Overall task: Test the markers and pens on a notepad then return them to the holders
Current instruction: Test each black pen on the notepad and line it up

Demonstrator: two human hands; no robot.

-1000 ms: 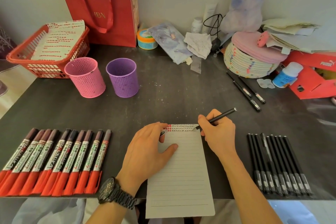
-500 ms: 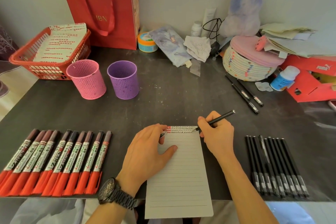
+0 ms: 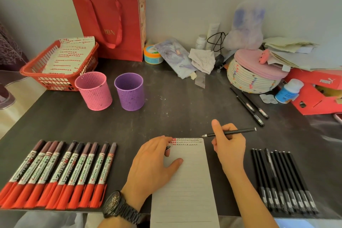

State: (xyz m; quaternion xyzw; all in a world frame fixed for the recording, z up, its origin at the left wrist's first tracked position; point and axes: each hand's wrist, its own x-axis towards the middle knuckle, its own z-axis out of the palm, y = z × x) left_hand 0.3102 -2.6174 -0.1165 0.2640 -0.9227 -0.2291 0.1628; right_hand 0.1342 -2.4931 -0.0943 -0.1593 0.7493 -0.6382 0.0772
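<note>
**Dark counter, pen at the notepad's top corner**

Dark counter (image 3: 175, 109) fills the head view, with a lined notepad (image 3: 185, 190) at its near edge. The left hand (image 3: 153, 163) lies palm down on the notepad's upper left, thumb stretched across the paper; its grip is curled over a small dark piece (image 3: 168, 147) that I cannot identify. The right hand (image 3: 229, 146), just right of the notepad, has its grip closed round a black pen (image 3: 238, 131) with one finger raised straight. The tip points at the notepad's top right corner, though whether it touches is unclear. Red-capped markers (image 3: 55, 172) lie in a row left of the notepad, black pens (image 3: 281, 179) right of it. Beyond it to the left stand two holders: one pink (image 3: 94, 90), one purple (image 3: 129, 91).
</note>
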